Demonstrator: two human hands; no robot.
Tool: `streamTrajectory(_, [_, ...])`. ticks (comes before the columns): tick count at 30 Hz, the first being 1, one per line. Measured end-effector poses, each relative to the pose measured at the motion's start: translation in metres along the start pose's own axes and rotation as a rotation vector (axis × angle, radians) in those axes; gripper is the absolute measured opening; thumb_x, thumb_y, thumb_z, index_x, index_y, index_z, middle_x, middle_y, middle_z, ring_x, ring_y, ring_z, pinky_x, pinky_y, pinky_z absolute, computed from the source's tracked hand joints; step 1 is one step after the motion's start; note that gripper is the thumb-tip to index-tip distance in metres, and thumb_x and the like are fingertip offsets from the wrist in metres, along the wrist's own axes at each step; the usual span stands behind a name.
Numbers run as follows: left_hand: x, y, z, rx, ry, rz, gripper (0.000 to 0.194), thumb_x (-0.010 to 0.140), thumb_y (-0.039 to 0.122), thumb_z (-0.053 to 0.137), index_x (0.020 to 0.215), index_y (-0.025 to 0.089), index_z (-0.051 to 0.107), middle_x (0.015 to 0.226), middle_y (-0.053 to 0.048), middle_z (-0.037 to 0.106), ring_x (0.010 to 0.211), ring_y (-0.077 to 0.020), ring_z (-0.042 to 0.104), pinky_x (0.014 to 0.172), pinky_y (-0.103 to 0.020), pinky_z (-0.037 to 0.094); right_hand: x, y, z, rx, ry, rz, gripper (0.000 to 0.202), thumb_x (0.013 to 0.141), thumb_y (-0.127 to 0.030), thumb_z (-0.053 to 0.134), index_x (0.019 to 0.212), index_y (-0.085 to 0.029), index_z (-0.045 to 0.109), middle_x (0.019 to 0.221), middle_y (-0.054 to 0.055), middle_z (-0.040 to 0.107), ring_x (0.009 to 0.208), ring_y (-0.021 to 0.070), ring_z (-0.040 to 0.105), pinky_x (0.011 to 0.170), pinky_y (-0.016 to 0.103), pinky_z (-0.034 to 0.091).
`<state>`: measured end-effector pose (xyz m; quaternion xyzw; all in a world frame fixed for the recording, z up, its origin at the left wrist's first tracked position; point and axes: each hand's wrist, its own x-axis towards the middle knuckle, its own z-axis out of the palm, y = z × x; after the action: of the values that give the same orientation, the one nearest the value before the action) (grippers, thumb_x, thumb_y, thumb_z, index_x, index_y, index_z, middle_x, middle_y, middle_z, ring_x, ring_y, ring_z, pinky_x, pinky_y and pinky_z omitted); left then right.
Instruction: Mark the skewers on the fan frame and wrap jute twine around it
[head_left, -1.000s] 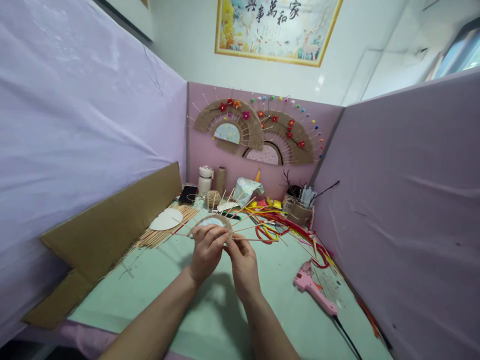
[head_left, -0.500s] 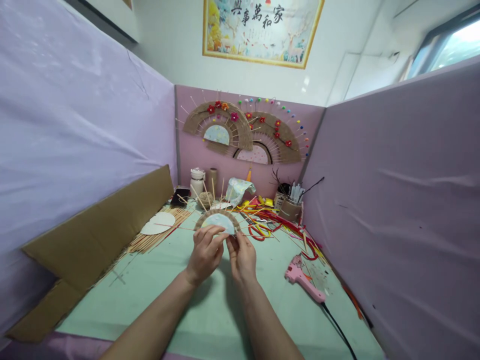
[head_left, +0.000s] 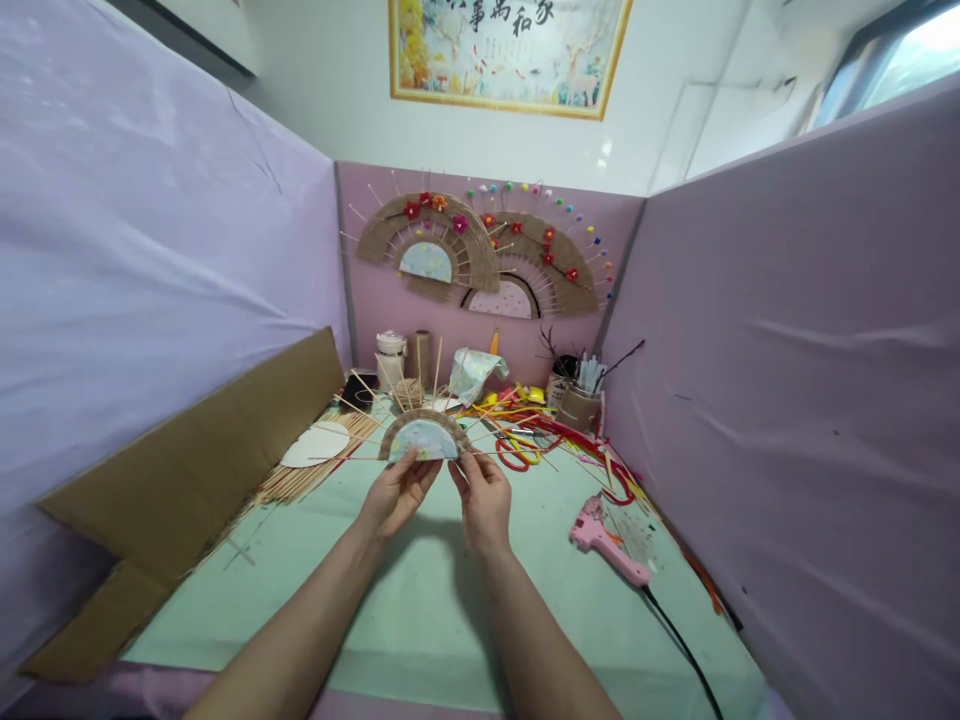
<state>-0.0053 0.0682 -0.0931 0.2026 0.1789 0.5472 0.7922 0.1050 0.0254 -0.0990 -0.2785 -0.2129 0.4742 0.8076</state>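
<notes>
A small half-round fan [head_left: 424, 440] with a pale blue patterned centre, a brown twine-like band and thin wooden sticks fanning out is held up over the table. My left hand [head_left: 399, 492] pinches its lower edge, thumb in front and fingers behind. My right hand [head_left: 482, 492] grips the lower right corner, with the fingertips partly hidden. To the right of my hands a pink glue gun [head_left: 609, 542] lies on the green tabletop [head_left: 420, 620]. Behind the fan stand a ball of twine [head_left: 409, 393] and a piece of patterned cloth [head_left: 475, 370].
Cardboard [head_left: 202, 480] leans along the left side, beside a bundle of sticks [head_left: 289, 483] and a white oval piece [head_left: 315, 444]. Scissors [head_left: 517, 455] and coloured strips [head_left: 577, 440] lie at the back right. A brown pot [head_left: 579, 408] stands there. Finished fans [head_left: 427, 215] hang on the back panel.
My left hand has moved from in front of the fan's face down to its lower edge, uncovering the blue centre. The fan now sits slightly higher and further left in view.
</notes>
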Motion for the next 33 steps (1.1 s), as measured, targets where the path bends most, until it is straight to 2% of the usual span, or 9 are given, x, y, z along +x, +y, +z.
streamTrajectory(3, [-0.001, 0.001, 0.002, -0.021, 0.015, 0.008, 0.024, 0.091, 0.005, 0.047, 0.108, 0.013, 0.062, 0.091, -0.009, 0.075, 0.089, -0.0168, 0.071, 0.085, -0.030, 0.058, 0.002, 0.000, -0.002, -0.022, 0.013, -0.012, 0.033, 0.060, -0.032, 0.083, 0.083, -0.019, 0.063, 0.086, 0.000, 0.066, 0.085, 0.0146, 0.062, 0.079, 0.030, 0.054])
streamTrajectory(9, [-0.003, 0.000, 0.005, 0.008, 0.011, 0.022, 0.029, 0.090, 0.004, 0.047, 0.115, 0.012, 0.060, 0.088, -0.009, 0.075, 0.087, -0.0172, 0.072, 0.084, -0.030, 0.059, 0.004, -0.004, -0.004, -0.117, 0.045, -0.021, 0.041, 0.062, -0.036, 0.080, 0.097, -0.020, 0.064, 0.101, 0.003, 0.066, 0.091, 0.0155, 0.060, 0.073, 0.026, 0.050])
streamTrajectory(15, [-0.005, -0.004, 0.005, 0.057, -0.005, 0.032, 0.033, 0.089, 0.003, 0.050, 0.118, 0.013, 0.060, 0.088, -0.008, 0.075, 0.087, -0.0168, 0.072, 0.087, -0.032, 0.057, 0.005, -0.005, -0.006, -0.172, 0.137, -0.061, 0.030, 0.063, -0.040, 0.076, 0.078, -0.017, 0.063, 0.079, 0.001, 0.064, 0.073, 0.0126, 0.055, 0.064, 0.024, 0.044])
streamTrajectory(20, [-0.005, -0.006, 0.003, 0.089, -0.002, 0.049, 0.033, 0.086, 0.003, 0.055, 0.117, 0.013, 0.061, 0.090, -0.008, 0.075, 0.086, -0.0164, 0.072, 0.095, -0.035, 0.053, 0.007, -0.005, -0.006, -0.160, 0.171, -0.064, 0.029, 0.061, -0.038, 0.076, 0.074, -0.019, 0.060, 0.074, -0.002, 0.060, 0.068, 0.0111, 0.052, 0.062, 0.023, 0.044])
streamTrajectory(25, [-0.005, -0.008, 0.003, 0.115, -0.020, 0.062, 0.037, 0.083, 0.003, 0.059, 0.118, 0.014, 0.060, 0.095, -0.008, 0.075, 0.090, -0.0169, 0.071, 0.097, -0.036, 0.052, 0.007, -0.006, -0.005, -0.135, 0.181, -0.055, 0.029, 0.061, -0.038, 0.076, 0.072, -0.020, 0.057, 0.074, -0.002, 0.060, 0.070, 0.0114, 0.053, 0.063, 0.023, 0.045])
streamTrajectory(33, [-0.004, -0.006, 0.005, 0.092, 0.017, 0.085, 0.025, 0.088, 0.004, 0.053, 0.109, 0.011, 0.063, 0.087, -0.009, 0.075, 0.086, -0.0156, 0.072, 0.086, -0.029, 0.058, 0.003, -0.012, -0.003, -0.076, 0.146, -0.055, 0.031, 0.061, -0.031, 0.076, 0.081, -0.021, 0.055, 0.084, -0.003, 0.059, 0.080, 0.0118, 0.056, 0.069, 0.024, 0.049])
